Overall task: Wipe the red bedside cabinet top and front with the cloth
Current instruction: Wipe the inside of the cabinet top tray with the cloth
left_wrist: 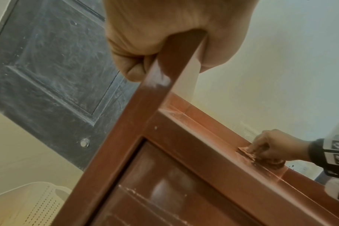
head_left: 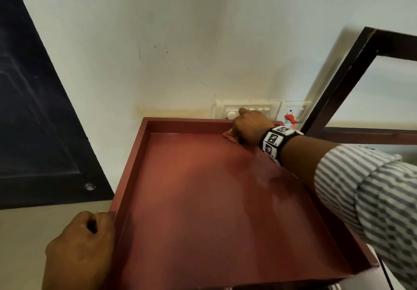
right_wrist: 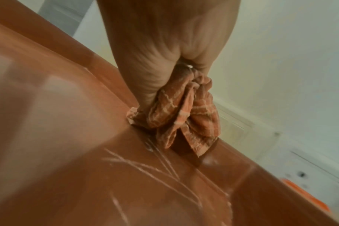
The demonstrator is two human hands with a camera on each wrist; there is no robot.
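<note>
The cloth [right_wrist: 186, 113] sits bunched at the far edge of the red bedside cabinet [head_left: 225, 199] top, near its far right corner, pressed where the floor meets the raised lip. The right hand [head_left: 249, 129] grips it, fingers curled round the wad, arm stretched forward. To clean well, drag it along that seam firmly, probably toward the far left corner. The left hand [head_left: 79, 251] clasps the near left corner rim, steadying.

Head view looks down; both close wrist views, perhaps upward-tilted, share the cabinet [head_left: 203, 188] rim.
</note>
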